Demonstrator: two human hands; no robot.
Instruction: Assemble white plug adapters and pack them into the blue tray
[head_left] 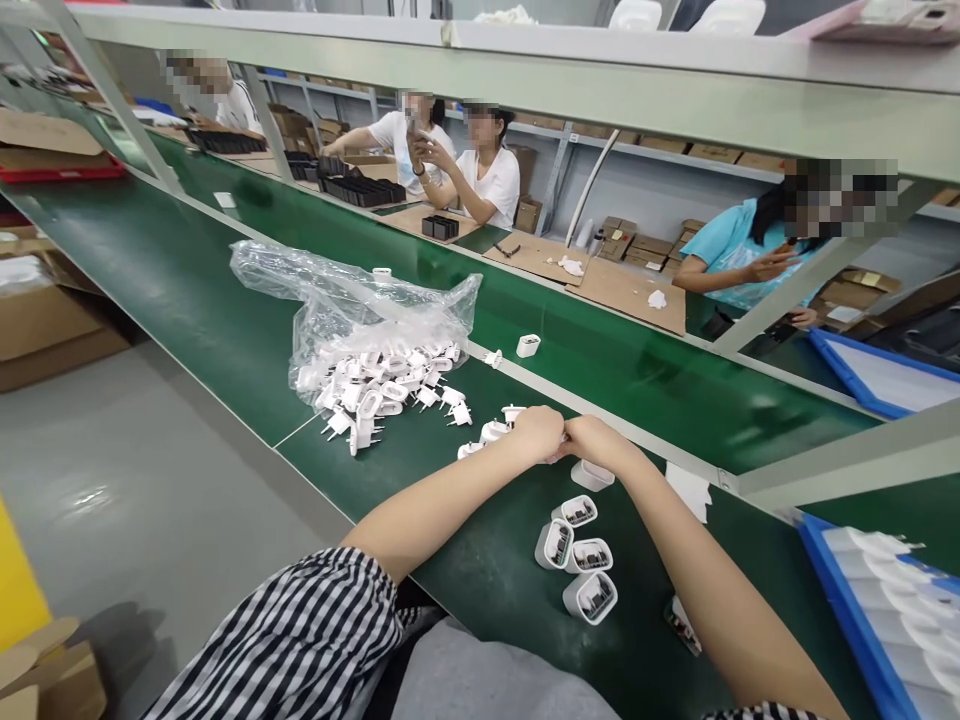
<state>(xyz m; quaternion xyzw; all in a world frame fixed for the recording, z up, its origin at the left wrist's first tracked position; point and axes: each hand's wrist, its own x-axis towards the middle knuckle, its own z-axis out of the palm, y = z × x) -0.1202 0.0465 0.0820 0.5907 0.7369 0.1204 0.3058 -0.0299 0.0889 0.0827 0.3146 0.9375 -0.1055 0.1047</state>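
My left hand point(537, 434) and my right hand point(594, 441) meet over the green bench, fingers closed together. What they hold is mostly hidden; a bit of white shows below them. Just left of my left hand lie a few white plug pieces point(493, 432). Under my right hand stands a white charger housing point(592, 476). Nearer to me are several open white housings point(591, 597) with circuit boards inside. A loose circuit board point(682, 628) lies partly hidden by my right forearm. Farther left, a pile of white plug caps with pins point(390, 385) spills from a clear plastic bag point(352, 290).
A green conveyor belt point(637, 400) runs behind a pale rail, with a white housing point(528, 346) on it. At right is a blue-edged tray point(847, 610) of white material. A slanted post point(832, 445) rises nearby. Several co-workers sit across the belt.
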